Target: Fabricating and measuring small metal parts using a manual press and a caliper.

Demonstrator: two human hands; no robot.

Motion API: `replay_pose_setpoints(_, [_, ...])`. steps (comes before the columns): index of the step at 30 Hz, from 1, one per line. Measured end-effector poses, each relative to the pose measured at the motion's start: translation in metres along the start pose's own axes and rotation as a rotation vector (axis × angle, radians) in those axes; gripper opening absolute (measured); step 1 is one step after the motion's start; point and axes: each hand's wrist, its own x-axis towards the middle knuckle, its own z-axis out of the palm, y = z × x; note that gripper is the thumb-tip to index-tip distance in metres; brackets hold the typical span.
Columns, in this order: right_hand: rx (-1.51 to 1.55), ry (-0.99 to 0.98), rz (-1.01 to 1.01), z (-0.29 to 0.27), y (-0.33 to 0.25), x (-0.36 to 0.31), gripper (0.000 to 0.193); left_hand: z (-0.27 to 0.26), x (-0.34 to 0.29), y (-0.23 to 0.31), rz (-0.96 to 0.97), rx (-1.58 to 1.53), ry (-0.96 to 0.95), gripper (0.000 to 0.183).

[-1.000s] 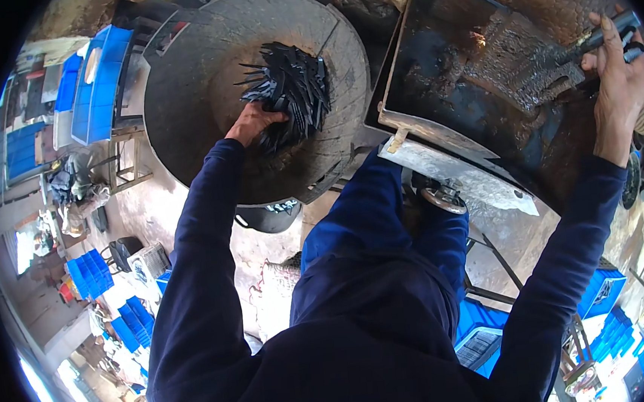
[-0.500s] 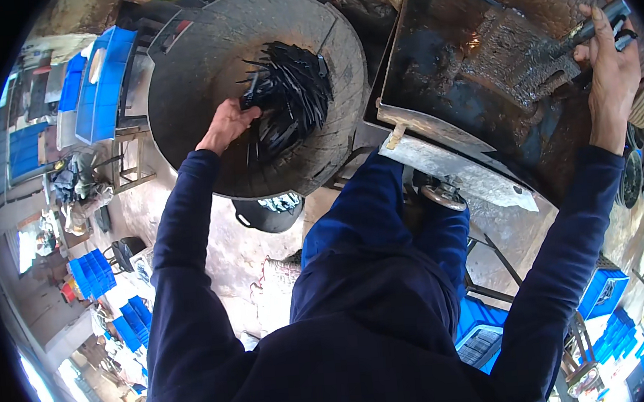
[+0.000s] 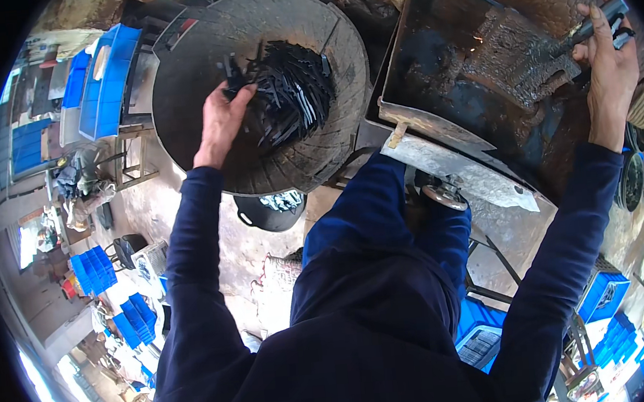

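Over the left side of a big round metal pan (image 3: pixel 188 136), my left hand (image 3: pixel 223 124) pinches a few black strips (image 3: pixel 233 73). Beside its fingertips lies a heap of thin, flat black strips (image 3: pixel 294 90) in the pan. On the far right, my right hand (image 3: pixel 610 88) is closed around a dark bar (image 3: pixel 597 22) and some short dark pieces (image 3: pixel 621 35). The bar slants down toward a flat slab caked in brown sludge (image 3: pixel 511 57) in a rectangular metal trough (image 3: pixel 437 128). Whether bar and slab are joined, I cannot tell.
A pale, crusted plate (image 3: pixel 452 172) runs along the trough's near edge. Below the pan stands a black tub (image 3: pixel 270 216) with shiny pieces in it. Blue bins (image 3: pixel 110 81) stand at the left. Rope coils and wire hoops (image 3: pixel 630 177) are at the right edge.
My left hand has turned upward and drawn slightly left, with black strips raised off the heap. The heap's strips have shifted. The right hand stays almost still.
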Motion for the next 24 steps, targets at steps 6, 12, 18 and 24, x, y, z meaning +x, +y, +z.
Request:
replay_pose_setpoints(6, [0.072,0.008,0.045,0.006,-0.017,-0.006,0.045,0.074,0.0,0.007,-0.19,-0.18,-0.229,0.028])
replay_pose_setpoints(12, [0.11,-0.006,0.028,0.006,-0.013,-0.004,0.046,0.083,0.003,-0.005,-0.168,-0.145,-0.276,0.02])
replay_pose_setpoints(18, [0.089,0.012,0.037,0.004,-0.013,-0.004,0.046,0.068,-0.01,0.025,-0.28,-0.412,-0.24,0.017])
replay_pose_setpoints(24, [0.121,-0.025,0.018,0.007,-0.013,-0.004,0.047,0.068,-0.032,0.06,-0.097,-0.563,-0.216,0.021])
